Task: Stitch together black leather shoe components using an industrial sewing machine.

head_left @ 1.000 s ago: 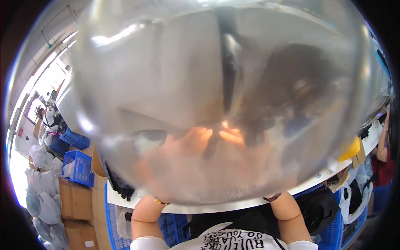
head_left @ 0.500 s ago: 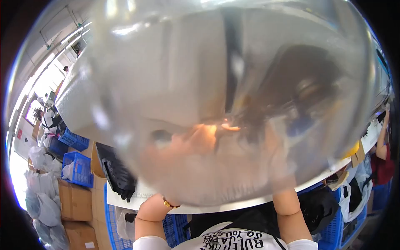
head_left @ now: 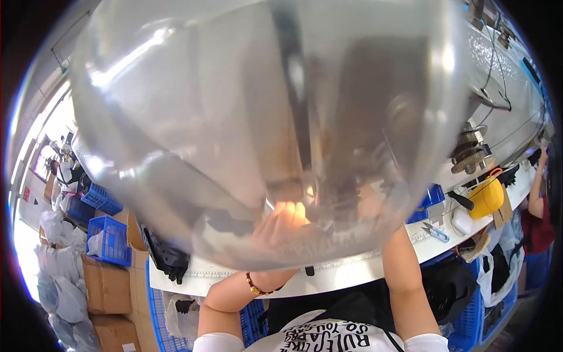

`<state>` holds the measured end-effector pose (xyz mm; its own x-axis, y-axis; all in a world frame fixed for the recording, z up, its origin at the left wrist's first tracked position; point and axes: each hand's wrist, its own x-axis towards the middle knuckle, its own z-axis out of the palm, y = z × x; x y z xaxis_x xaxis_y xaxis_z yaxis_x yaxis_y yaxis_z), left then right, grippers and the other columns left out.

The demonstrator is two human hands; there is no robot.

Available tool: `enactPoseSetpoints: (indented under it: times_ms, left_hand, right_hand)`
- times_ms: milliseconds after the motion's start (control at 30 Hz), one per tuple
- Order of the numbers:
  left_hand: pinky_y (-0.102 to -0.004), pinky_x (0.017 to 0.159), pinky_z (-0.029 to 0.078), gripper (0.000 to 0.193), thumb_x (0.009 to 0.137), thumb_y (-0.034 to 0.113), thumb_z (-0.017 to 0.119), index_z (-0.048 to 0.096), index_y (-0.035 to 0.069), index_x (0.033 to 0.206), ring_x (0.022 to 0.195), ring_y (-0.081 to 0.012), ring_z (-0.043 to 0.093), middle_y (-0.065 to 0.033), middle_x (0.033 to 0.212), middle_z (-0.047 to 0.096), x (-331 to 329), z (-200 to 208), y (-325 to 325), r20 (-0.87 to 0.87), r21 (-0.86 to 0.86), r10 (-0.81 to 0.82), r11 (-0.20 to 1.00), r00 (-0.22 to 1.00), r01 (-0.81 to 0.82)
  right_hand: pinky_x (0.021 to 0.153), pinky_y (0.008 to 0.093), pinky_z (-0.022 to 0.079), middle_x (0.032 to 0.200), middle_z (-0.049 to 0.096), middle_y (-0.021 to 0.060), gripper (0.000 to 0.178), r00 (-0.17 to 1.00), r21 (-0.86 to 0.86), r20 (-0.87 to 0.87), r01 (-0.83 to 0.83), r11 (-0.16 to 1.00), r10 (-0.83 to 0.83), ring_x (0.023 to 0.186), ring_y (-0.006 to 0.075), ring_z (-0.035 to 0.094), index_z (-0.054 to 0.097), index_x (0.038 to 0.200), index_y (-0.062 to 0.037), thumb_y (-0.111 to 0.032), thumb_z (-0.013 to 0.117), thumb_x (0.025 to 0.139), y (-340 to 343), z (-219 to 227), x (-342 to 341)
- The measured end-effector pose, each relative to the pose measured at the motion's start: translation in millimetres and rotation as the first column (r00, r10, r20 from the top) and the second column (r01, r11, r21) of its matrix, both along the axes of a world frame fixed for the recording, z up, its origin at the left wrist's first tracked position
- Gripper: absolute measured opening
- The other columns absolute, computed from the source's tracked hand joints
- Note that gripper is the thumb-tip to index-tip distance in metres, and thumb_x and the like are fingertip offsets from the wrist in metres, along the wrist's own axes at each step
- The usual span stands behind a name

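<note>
A large, clear, blurred sheet or shell fills most of the view close up and smears what lies behind it. Through it my left hand appears, its fingertips drawn together beside a small bright light. What those fingers hold, if anything, I cannot make out. My right hand is farther right behind the same clear thing, its fingers too smeared to read. Both forearms reach over a white table with ruler marks. Grey and dark patches lie near my left hand, their kind hidden by the blur.
To the right are scissors with light-blue handles, a yellow container, and a machine with metal wheels. Black folded pieces hang at the table's left end. Blue crates and cartons stand left. A person in red is at far right.
The clear thing has shifted up and left across the view, uncovering the scissors, yellow container and machine wheels at right. My left hand shows lower, its forearm moved slightly right.
</note>
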<state>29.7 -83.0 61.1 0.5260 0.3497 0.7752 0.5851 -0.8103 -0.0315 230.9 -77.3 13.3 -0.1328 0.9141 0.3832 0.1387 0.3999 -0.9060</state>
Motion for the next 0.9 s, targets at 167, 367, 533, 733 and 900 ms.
enactPoseSetpoints:
  times_ms: [167, 367, 533, 733, 900]
  left_hand:
    - [-0.0296, 0.056, 0.047, 0.033, 0.054, 0.014, 0.071, 0.056, -0.003, 0.078, 0.072, -0.0227, 0.058, -0.0120, 0.091, 0.057, -2.2, 4.5, -1.5, -0.093, 0.003, 0.024, 1.000, 0.995, -0.024]
    - [-0.0348, 0.074, 0.045, 0.045, 0.064, 0.017, 0.072, 0.055, -0.005, 0.100, 0.090, -0.0320, 0.055, -0.0182, 0.103, 0.052, -34.4, 0.7, 3.9, -0.036, -0.304, -0.218, 0.932, 0.975, 0.197]
    - [-0.0420, 0.093, 0.034, 0.056, 0.072, 0.027, 0.069, 0.050, -0.004, 0.115, 0.110, -0.0368, 0.045, -0.0208, 0.118, 0.048, -61.9, -8.9, 1.9, 0.082, -0.308, -0.191, 0.929, 0.978, 0.207]
    - [-0.0427, 0.100, 0.027, 0.064, 0.076, 0.020, 0.064, 0.036, 0.000, 0.129, 0.120, -0.0386, 0.034, -0.0234, 0.130, 0.033, -88.1, -45.8, 40.7, 0.062, -0.404, 0.142, 0.909, 0.988, -0.105]
    - [-0.0552, 0.103, 0.010, 0.094, 0.063, 0.018, 0.069, 0.015, 0.005, 0.138, 0.131, -0.0411, 0.008, -0.0230, 0.143, 0.006, -116.4, -118.6, 87.7, -0.622, -0.494, 0.309, 0.558, 0.719, -0.667]
  right_hand:
    - [0.080, 0.0303, 0.046, 0.096, 0.061, 0.0085, 0.033, 0.997, 0.065, 0.075, -0.003, 0.998, -0.002, 0.088, 0.0192, 0.058, 0.058, 0.096, -0.0020, -0.009, 0.068, 0.065, -2.1, 8.4, -3.7]
    - [0.088, 0.0388, 0.040, 0.104, 0.054, 0.0144, 0.033, 0.710, 0.496, 0.494, 0.243, 0.834, -0.501, 0.101, 0.0324, 0.050, 0.056, 0.103, -0.0019, -0.002, 0.057, 0.070, -66.7, 33.7, -26.9]
    - [0.082, 0.0376, 0.042, 0.107, 0.053, 0.0108, 0.043, 0.875, 0.490, 0.230, 0.273, 0.828, -0.425, 0.095, 0.0292, 0.051, 0.046, 0.117, -0.0069, 0.000, 0.054, 0.075, -79.3, 24.1, -36.1]
    - [0.073, 0.0369, 0.043, 0.090, 0.054, 0.0108, 0.032, 0.926, 0.408, 0.076, 0.310, 0.859, -0.370, 0.084, 0.0286, 0.052, 0.047, 0.115, -0.0071, -0.008, 0.054, 0.083, -76.3, 6.8, -48.1]
    - [0.072, 0.0330, 0.042, 0.095, 0.054, 0.0095, 0.042, 0.944, 0.388, 0.151, 0.217, 0.896, -0.294, 0.082, 0.0253, 0.052, 0.041, 0.125, -0.0083, -0.014, 0.054, 0.086, -80.5, -1.7, -52.2]
